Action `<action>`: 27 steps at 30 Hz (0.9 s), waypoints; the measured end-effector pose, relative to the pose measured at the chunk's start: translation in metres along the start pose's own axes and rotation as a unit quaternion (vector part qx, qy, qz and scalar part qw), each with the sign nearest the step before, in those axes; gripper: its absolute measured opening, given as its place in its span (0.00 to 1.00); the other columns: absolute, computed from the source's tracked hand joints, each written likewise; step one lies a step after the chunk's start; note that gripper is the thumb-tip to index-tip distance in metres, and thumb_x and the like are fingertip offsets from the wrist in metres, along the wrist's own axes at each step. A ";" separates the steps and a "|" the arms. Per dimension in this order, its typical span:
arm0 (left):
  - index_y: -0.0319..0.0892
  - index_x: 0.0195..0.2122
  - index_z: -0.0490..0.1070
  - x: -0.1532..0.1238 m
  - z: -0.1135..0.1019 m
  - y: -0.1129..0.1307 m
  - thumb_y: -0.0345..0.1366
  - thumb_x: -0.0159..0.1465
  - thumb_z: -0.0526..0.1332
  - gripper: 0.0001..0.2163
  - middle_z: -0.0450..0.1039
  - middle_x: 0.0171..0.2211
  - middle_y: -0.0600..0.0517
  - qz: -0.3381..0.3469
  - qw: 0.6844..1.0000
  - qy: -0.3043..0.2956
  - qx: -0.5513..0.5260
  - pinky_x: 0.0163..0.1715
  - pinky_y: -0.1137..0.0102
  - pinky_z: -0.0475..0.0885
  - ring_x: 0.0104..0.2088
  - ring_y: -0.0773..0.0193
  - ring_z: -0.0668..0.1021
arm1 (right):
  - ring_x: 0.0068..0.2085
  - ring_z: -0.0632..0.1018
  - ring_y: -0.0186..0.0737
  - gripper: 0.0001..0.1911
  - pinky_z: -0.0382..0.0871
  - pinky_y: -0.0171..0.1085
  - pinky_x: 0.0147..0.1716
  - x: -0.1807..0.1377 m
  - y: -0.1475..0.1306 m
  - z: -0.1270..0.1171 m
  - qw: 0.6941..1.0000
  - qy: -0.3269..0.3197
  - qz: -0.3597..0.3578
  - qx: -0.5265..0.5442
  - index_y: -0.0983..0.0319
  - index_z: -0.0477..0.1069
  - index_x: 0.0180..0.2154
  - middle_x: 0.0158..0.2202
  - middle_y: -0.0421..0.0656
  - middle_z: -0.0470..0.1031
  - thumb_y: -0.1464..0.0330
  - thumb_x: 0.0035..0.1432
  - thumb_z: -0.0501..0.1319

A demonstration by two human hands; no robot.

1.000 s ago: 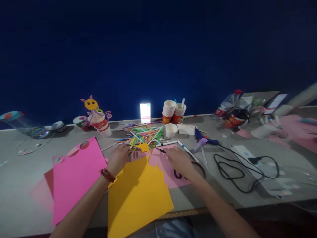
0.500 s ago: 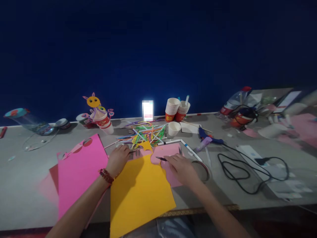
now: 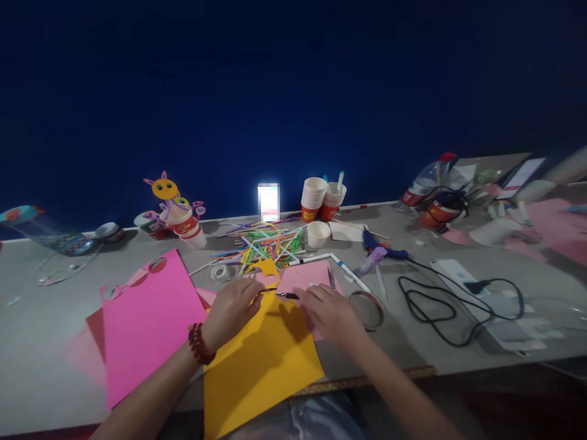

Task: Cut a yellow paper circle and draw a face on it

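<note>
Over the top of a yellow sheet (image 3: 257, 366), my two hands come close together. My right hand (image 3: 332, 311) is closed around a pen (image 3: 288, 296), its dark tip pointing left. Between the fingertips of my left hand (image 3: 232, 311) is a slim dark piece (image 3: 268, 290), too small to name surely. The pen tip and this piece lie nearly end to end; I cannot tell if they touch. Pink paper (image 3: 305, 278) lies behind the yellow sheet, and a bright pink sheet (image 3: 147, 324) lies left of it. A yellow scrap (image 3: 266, 267) is just beyond my hands.
Colourful pipe cleaners (image 3: 270, 244) are heaped at the back, beside a paper cup (image 3: 318, 234) and cup stacks (image 3: 313, 198). A blue glue gun (image 3: 385, 246), tape roll (image 3: 367, 310) and black cable (image 3: 426, 318) lie right. A decorated cup figure (image 3: 177, 217) stands left.
My left hand has moved right and nearer, bringing the slim dark piece up to the pen. A clear tape roll behind it now shows. My right hand has shifted slightly left with the pen.
</note>
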State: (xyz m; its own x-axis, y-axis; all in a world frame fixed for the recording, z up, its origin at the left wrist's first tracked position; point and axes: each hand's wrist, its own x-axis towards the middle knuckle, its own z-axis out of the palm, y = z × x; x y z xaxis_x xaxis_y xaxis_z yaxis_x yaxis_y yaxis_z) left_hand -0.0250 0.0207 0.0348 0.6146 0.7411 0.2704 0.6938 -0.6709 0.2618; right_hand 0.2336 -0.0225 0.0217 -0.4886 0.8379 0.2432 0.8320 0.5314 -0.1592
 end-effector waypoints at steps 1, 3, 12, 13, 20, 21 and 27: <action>0.43 0.45 0.72 0.001 0.001 0.003 0.32 0.70 0.51 0.10 0.77 0.41 0.46 0.004 1.000 0.001 0.003 0.46 0.61 0.74 0.43 0.56 0.79 | 0.41 0.75 0.46 0.21 0.68 0.41 0.40 -0.001 -0.001 0.000 1.000 -0.001 0.000 -0.003 0.62 0.68 0.57 0.39 0.46 0.77 0.76 0.64 0.58; 0.43 0.45 0.72 0.002 0.001 0.005 0.32 0.71 0.52 0.10 0.77 0.41 0.47 0.010 1.000 -0.001 0.002 0.46 0.61 0.74 0.44 0.56 0.79 | 0.41 0.75 0.46 0.20 0.68 0.41 0.40 -0.002 -0.001 -0.001 1.000 -0.002 0.002 -0.009 0.61 0.68 0.57 0.39 0.46 0.77 0.76 0.64 0.58; 0.43 0.45 0.71 0.004 0.000 0.016 0.33 0.72 0.50 0.11 0.76 0.40 0.46 0.026 0.998 -0.030 -0.042 0.43 0.63 0.75 0.42 0.58 0.78 | 0.39 0.75 0.47 0.21 0.69 0.41 0.39 0.001 -0.002 -0.007 0.999 -0.007 -0.033 -0.023 0.62 0.69 0.56 0.38 0.48 0.78 0.77 0.62 0.59; 0.43 0.46 0.72 0.003 0.000 0.017 0.33 0.73 0.49 0.11 0.76 0.40 0.46 0.029 0.998 -0.034 -0.049 0.43 0.63 0.75 0.41 0.58 0.78 | 0.40 0.75 0.47 0.21 0.69 0.42 0.40 0.001 -0.002 -0.007 0.999 -0.005 -0.043 -0.018 0.63 0.69 0.56 0.39 0.48 0.79 0.77 0.61 0.58; 0.42 0.43 0.72 -0.010 0.001 0.025 0.34 0.74 0.48 0.12 0.77 0.37 0.46 0.046 0.994 -0.018 -0.096 0.39 0.65 0.75 0.38 0.59 0.78 | 0.41 0.76 0.46 0.22 0.71 0.42 0.41 -0.007 -0.005 -0.001 0.997 -0.001 -0.075 0.017 0.64 0.69 0.56 0.41 0.49 0.80 0.78 0.60 0.57; 0.42 0.43 0.72 -0.012 0.002 0.026 0.34 0.74 0.48 0.13 0.77 0.37 0.46 0.046 0.994 -0.012 -0.099 0.38 0.66 0.74 0.37 0.59 0.78 | 0.40 0.76 0.46 0.22 0.71 0.42 0.39 -0.008 -0.007 0.001 0.997 0.002 -0.073 0.020 0.63 0.69 0.55 0.41 0.48 0.80 0.78 0.60 0.57; 0.43 0.42 0.73 -0.019 0.004 0.024 0.38 0.73 0.52 0.10 0.77 0.35 0.48 0.023 0.989 0.013 -0.147 0.37 0.68 0.73 0.36 0.61 0.78 | 0.41 0.77 0.43 0.18 0.71 0.38 0.39 -0.015 -0.011 0.012 0.994 0.018 -0.076 0.081 0.62 0.70 0.54 0.41 0.47 0.80 0.77 0.64 0.55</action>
State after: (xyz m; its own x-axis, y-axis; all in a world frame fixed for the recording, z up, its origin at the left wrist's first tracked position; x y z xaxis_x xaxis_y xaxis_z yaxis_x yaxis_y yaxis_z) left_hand -0.0186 -0.0090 0.0319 0.6305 0.7114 0.3104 0.5244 -0.6853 0.5054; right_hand 0.2281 -0.0394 0.0086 -0.5940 0.7424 0.3100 0.6940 0.6677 -0.2694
